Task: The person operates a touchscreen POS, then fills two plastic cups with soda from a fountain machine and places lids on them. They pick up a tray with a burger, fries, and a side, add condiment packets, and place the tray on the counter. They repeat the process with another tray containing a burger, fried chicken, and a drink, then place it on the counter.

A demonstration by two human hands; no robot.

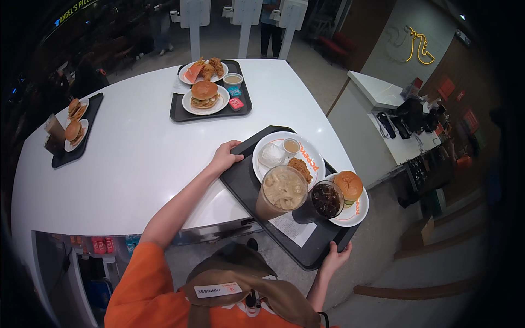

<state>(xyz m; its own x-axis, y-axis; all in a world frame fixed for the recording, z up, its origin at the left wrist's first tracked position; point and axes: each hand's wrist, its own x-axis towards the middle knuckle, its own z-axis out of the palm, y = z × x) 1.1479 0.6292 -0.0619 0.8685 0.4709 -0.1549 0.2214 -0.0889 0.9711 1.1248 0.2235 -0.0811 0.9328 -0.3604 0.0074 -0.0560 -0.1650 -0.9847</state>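
Observation:
My left hand (225, 157) grips the left edge of a black serving tray (240, 183), and my right hand (334, 258) holds its near right corner. The tray reaches past the white counter's edge. A white plate (261, 145) on it carries a wrapped white mound (271, 156), a small cup of brown gravy (291, 146) and a piece of fried chicken (301, 168). Closer to me stand a tall creamy iced drink (281, 194) and a dark iced drink (324, 202). A burger (348, 185) sits on a smaller plate (350, 218) at the right. A paper slip (295, 229) lies beneath the drinks.
On the white counter (142, 158), a second tray (180, 112) holds a burger, fried chicken, a cup and dip tubs. A third tray (93, 117) with two burgers and a drink stands far left. A side counter (377, 90) with devices is at the right.

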